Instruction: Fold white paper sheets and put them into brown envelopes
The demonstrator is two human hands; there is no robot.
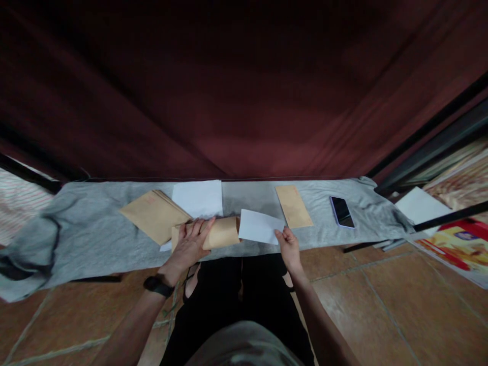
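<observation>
A brown paper envelope [224, 233] lies in front of me with its opening facing right. My left hand [191, 241] rests on its left part, fingers spread and pressing down. At the envelope's mouth is a folded white sheet of paper [259, 226], its left edge right by the opening; whether it reaches inside I cannot tell. My right hand [287, 244] pinches the sheet's right end between thumb and fingers. Left of my left hand lies a pile of brown envelopes [150, 211]. Behind it is a stack of white paper [200, 197].
A single brown envelope [293, 206] lies right of the sheet, and farther right a phone [342, 211]. Everything sits on a narrow bench covered with grey cloth [102, 244]. A dark red curtain [244, 101] hangs behind it. A colourful box [457, 244] stands at far right.
</observation>
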